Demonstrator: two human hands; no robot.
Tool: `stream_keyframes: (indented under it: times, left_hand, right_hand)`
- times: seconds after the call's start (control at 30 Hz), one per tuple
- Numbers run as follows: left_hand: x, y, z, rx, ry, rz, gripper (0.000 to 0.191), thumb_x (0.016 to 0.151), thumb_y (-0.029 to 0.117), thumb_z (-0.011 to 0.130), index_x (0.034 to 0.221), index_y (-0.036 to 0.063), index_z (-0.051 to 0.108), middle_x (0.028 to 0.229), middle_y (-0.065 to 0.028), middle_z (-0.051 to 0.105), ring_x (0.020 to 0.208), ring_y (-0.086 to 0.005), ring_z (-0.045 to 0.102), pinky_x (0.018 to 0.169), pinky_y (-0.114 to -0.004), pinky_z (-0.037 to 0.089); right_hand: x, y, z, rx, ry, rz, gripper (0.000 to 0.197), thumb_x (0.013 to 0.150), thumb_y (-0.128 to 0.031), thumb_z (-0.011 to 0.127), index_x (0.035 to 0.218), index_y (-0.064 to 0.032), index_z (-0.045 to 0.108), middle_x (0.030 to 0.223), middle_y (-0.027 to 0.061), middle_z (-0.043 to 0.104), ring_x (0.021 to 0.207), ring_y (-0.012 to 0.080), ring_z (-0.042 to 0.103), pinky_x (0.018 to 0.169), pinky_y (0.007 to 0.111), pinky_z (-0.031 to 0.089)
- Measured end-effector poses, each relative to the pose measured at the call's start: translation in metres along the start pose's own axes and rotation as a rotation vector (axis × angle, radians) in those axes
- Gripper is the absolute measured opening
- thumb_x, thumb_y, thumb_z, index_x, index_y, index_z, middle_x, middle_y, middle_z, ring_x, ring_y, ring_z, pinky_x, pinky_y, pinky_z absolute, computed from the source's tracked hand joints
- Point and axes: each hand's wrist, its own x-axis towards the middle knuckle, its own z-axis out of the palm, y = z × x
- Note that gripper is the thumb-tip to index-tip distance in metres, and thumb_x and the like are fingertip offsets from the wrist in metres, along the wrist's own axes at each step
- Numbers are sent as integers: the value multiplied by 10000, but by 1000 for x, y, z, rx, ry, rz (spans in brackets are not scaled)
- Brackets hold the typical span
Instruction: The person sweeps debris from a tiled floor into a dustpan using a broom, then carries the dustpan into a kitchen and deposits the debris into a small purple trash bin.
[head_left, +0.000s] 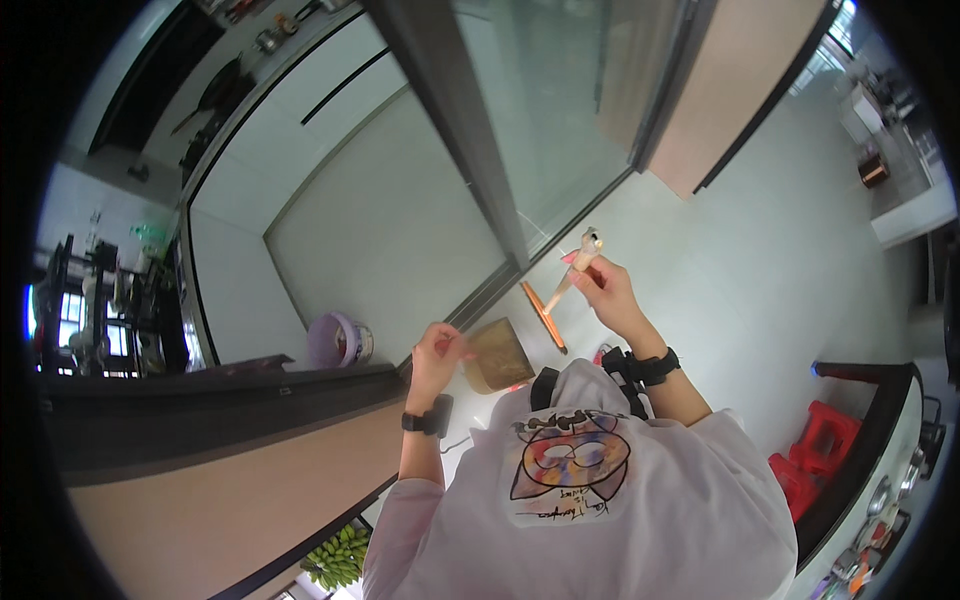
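My right hand (609, 294) grips the pale handle of a long-handled floor tool (564, 289). Its narrow orange head (545, 319) is at the lower end, over the light floor; whether it is a broom or a squeegee is unclear. To the left, my left hand (437, 356) has curled, slightly blurred fingers with a small red spot among them. Right beside those fingers is a tan, box-like dustpan (497, 356), dark along its inner side. Whether my left hand holds its handle is hidden.
A dark sliding-door frame (487, 150) and floor track (480, 300) run just ahead. Beyond the track stands a lilac bucket (330, 341) near white cabinets (240, 176). Red plastic stools (825, 435) sit under a dark-edged counter at right. Green bananas (337, 556) show lower left.
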Motion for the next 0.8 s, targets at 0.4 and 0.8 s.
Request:
stream_keyframes:
  times: [0.4, 0.8]
  left_hand:
    - [92, 104, 156, 207, -208, 187, 126, 752, 59, 552, 866, 8, 535, 663, -83, 611, 621, -107, 591, 561, -224, 446]
    - [217, 214, 308, 176, -532, 536, 123, 797, 108, 508, 898, 45, 540, 680, -59, 585, 593, -103, 537, 563, -225, 417]
  right_hand:
    - [-10, -7, -179, 6, 275, -219, 211, 804, -138, 546, 964, -1, 526, 864, 51, 552, 826, 123, 521, 795, 262, 401]
    - [20, -34, -320, -80, 823, -308, 193, 840, -213, 495, 739, -49, 496, 617, -9, 446, 572, 74, 408, 534, 217, 324]
